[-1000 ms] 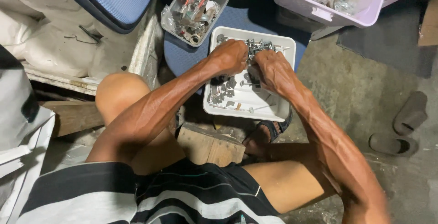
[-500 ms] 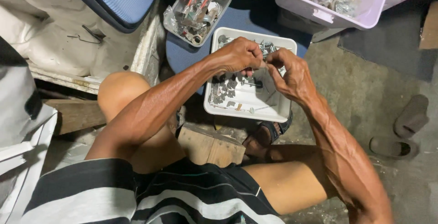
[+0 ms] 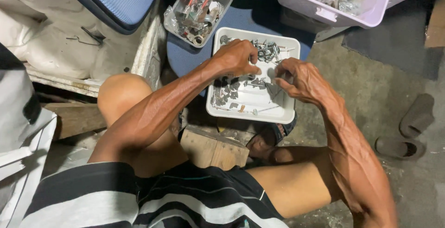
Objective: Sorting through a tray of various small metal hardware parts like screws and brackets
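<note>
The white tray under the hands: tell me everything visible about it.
The white tray is shallow and rectangular with rounded corners and a raised rim; it looks like plastic. It lies flat and low in front of the seated person, between the knees, partly on a blue surface. Small metal parts pile at its far end and scatter on its left; the near right is mostly bare. The left hand and right hand work over it.

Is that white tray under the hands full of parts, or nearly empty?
Partly filled. The white tray holds small metal parts heaped at its far end and scattered along its left side, while much of the white bottom shows bare.
</note>
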